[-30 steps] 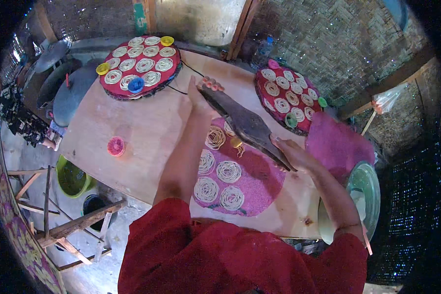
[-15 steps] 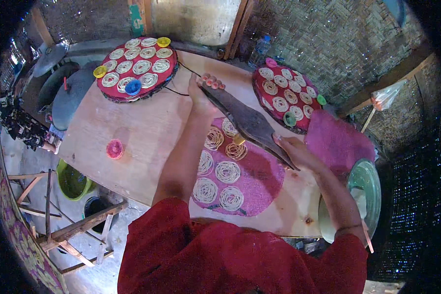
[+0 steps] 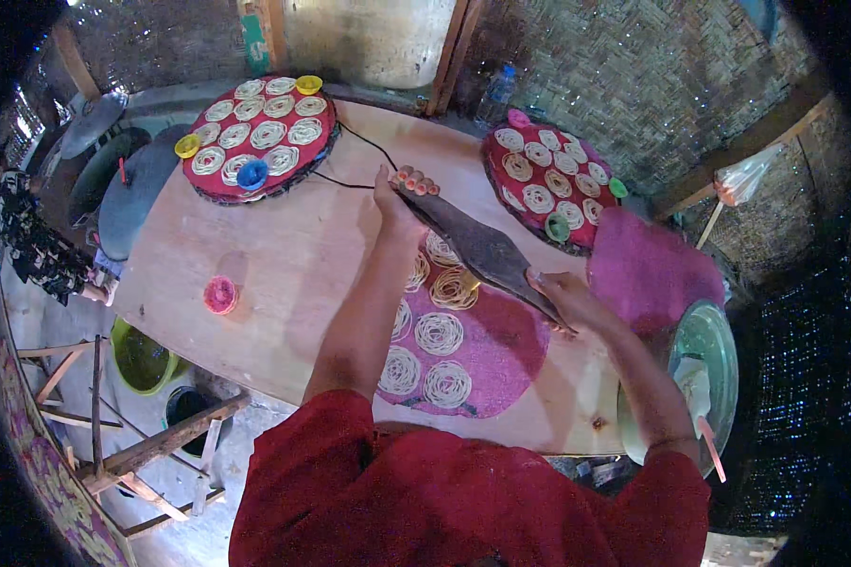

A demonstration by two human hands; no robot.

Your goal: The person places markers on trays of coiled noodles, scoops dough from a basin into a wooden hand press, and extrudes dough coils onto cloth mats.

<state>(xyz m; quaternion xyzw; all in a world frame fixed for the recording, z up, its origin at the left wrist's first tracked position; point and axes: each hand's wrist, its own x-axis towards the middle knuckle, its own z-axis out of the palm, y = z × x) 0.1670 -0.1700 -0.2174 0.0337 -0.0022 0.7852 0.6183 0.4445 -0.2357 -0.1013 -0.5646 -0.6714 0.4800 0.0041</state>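
Note:
My left hand point(image 3: 402, 198) is closed round the upper end of a long dark press-like board point(image 3: 475, 241), and my right hand point(image 3: 560, 300) grips its lower right end. A small yellow cylinder point(image 3: 468, 280) shows beneath the middle of the board, just over a tan coil of noodle-like strands point(image 3: 452, 293). That coil lies on a pink mesh mat point(image 3: 501, 354), along with several white coils point(image 3: 439, 333); some at the left are partly hidden by my left forearm.
Round red trays of coils stand back left point(image 3: 251, 132) and back right point(image 3: 547, 180). A pink cup point(image 3: 219, 294) sits left, pink cloth point(image 3: 652, 265) and a green basin point(image 3: 704, 397) right, a bottle point(image 3: 496, 99) behind. A person in patterned clothing point(image 3: 43, 241) is at far left.
The dangling strand under the yellow cylinder has grown into a fuller coil on the mat. My left hand and the board's upper end have shifted slightly down and right in view.

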